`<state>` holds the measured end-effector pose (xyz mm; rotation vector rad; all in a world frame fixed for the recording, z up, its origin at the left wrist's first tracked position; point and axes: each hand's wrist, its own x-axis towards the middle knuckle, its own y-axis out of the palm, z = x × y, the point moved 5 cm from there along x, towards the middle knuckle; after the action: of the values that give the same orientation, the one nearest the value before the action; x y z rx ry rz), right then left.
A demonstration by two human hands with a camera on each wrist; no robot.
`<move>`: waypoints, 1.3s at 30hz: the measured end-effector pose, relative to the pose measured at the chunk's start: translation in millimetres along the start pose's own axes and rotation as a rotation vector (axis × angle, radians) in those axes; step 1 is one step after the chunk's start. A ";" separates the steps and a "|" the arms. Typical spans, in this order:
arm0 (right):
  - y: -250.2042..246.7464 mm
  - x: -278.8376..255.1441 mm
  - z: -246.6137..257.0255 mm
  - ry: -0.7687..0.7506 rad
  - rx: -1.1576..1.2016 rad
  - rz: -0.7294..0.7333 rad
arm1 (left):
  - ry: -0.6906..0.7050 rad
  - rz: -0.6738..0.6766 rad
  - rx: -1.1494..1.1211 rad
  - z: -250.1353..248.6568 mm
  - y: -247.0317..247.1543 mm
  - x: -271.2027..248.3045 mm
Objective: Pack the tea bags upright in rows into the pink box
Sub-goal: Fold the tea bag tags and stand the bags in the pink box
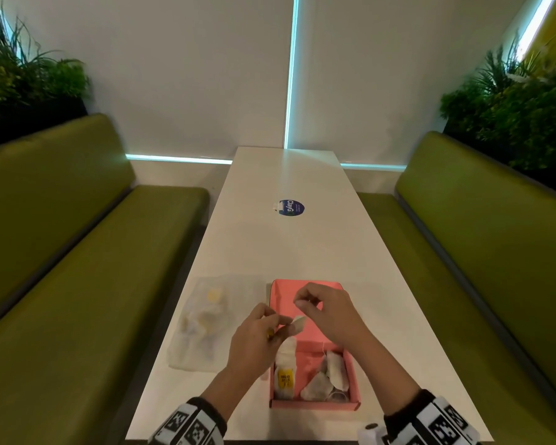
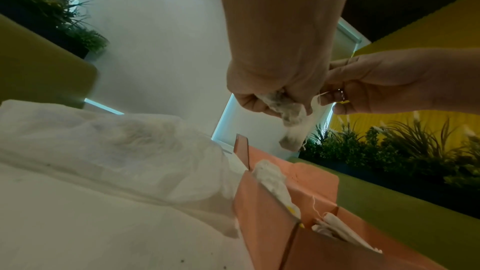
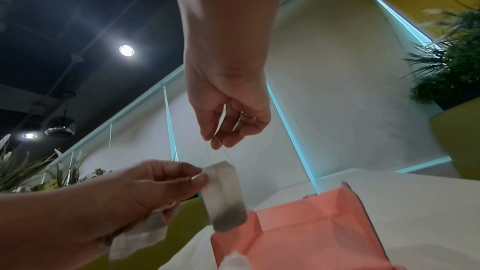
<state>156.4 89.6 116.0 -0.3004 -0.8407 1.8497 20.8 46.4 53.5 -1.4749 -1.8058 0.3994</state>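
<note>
Tea bag held over pink cardboard box [image 1: 305,295], string being freed.
Left hand [image 1: 257,332] pinches white paper tea bag [image 3: 224,194]; right hand [image 1: 328,311] pinches its thin string [image 3: 207,155], probably untangling before upright packing.

**A café or canteen booth**

The place looked like a café or office canteen booth. A long white table [image 1: 289,245] ran up the middle of the frame between two green benches [image 1: 55,239], with planters [image 1: 520,117] in the upper corners, roller blinds [image 1: 206,75] behind, and ceiling spotlights [image 3: 126,50] at upper left.

Bare pink box [image 1: 305,292] floor ahead (tea bags [image 1: 329,375] crowding near end)
</note>
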 end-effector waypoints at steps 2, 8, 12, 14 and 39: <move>-6.4 -0.7 3.2 -0.004 0.027 -0.024 | 0.017 -0.047 -0.042 -1.2 -1.9 0.3; -16.4 -1.1 -16.7 0.088 0.106 -0.133 | 0.069 -0.043 -0.318 -19.0 -13.9 -3.7; 4.1 -12.0 -33.1 0.180 0.075 0.034 | 0.038 -0.080 -0.436 -28.5 -24.4 -3.4; 16.6 -21.0 -37.3 0.217 0.131 0.144 | -0.001 -0.107 -0.474 -28.4 -26.8 -3.8; 19.1 -42.0 -19.3 0.439 0.407 0.214 | 0.086 -0.012 -0.013 -25.5 -4.0 -15.5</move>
<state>171.8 56.2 82.1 -0.5258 -0.1290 1.9963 36.9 25.3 67.6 -1.4675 -1.7513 0.3144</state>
